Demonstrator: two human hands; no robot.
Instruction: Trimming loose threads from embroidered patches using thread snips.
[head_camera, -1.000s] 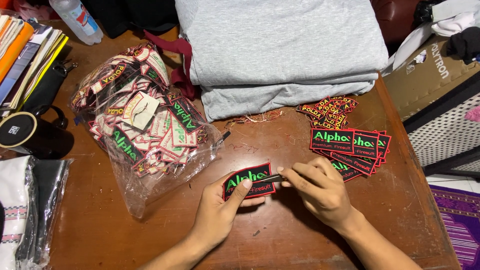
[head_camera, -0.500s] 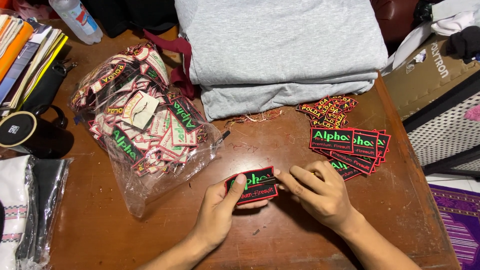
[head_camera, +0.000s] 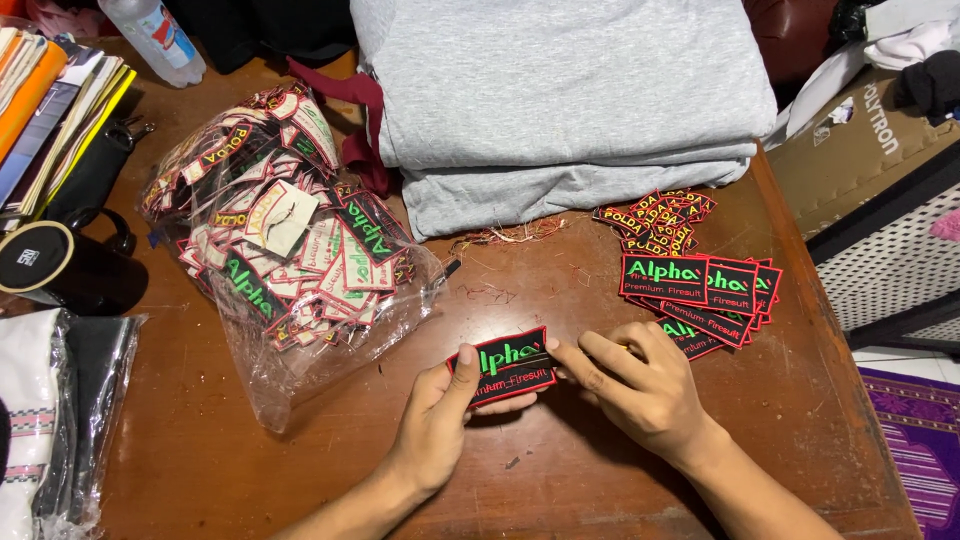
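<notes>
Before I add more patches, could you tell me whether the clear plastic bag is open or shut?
Open: the clear plastic bag lies on its side, its loose mouth gaping toward the table edge.

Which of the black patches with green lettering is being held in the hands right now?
The single patch at the table's front, pinched between left hand and right hand. The others lie stacked or bagged.
</notes>
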